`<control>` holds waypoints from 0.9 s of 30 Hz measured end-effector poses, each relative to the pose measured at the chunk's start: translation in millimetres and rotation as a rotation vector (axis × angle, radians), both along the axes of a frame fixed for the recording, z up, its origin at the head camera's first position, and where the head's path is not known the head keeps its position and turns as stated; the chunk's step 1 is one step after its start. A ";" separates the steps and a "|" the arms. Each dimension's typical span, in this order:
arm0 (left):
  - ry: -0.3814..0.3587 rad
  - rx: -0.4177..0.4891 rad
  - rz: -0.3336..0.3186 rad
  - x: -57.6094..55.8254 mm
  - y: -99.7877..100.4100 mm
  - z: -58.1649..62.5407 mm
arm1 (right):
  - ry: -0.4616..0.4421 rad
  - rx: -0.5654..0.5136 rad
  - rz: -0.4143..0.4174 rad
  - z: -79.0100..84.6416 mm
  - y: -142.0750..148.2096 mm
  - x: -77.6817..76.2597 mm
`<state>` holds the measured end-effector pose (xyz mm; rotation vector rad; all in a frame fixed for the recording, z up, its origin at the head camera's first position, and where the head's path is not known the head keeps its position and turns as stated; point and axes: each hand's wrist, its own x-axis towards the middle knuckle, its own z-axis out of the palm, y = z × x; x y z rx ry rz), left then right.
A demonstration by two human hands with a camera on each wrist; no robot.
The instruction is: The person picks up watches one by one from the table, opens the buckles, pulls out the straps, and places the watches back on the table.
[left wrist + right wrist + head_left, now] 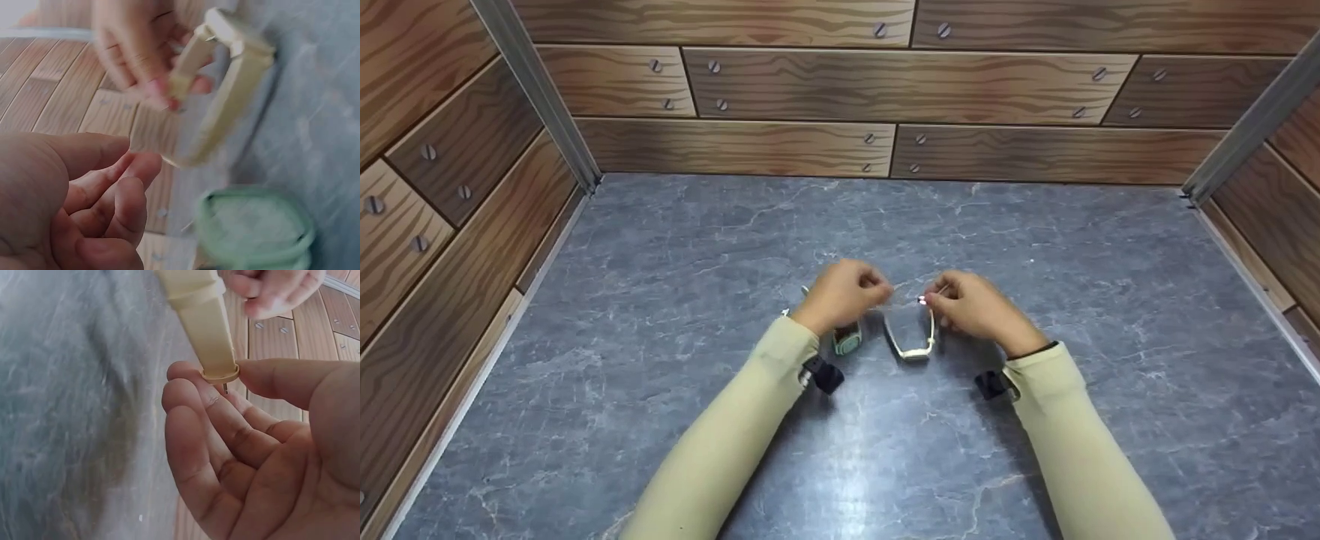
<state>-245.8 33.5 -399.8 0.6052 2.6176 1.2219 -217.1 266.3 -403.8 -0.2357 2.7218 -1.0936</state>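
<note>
A cream wristwatch hangs in a U between the two hands, its case at the bottom. My right hand pinches the buckle end of its strap between thumb and fingers, with the metal buckle pin showing. My left hand has its thumb and forefinger together at the strap's other end, the fingertips partly hiding the tip. Below the left hand a mint-green watch lies on the table, partly covered by that hand. In the left wrist view this green watch is blurred.
Small pale bits show beside the left wrist, mostly hidden by the arm. The grey marbled tabletop runs back to wood-patterned walls, with metal posts at the corners. Black wrist cameras stick out from both sleeves.
</note>
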 end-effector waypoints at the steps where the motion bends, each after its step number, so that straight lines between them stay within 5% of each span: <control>1: 0.007 0.007 0.011 -1.0 -3.3 2.1 | -0.004 0.000 -0.006 -0.5 0.5 0.0; 15: 0.086 0.132 0.109 6.3 -46.0 21.2 | -0.008 -0.008 -0.065 -6.9 12.9 6.2; 27: 0.224 0.365 0.207 9.7 -72.2 28.2 | 0.362 0.029 -0.113 9.4 35.0 19.8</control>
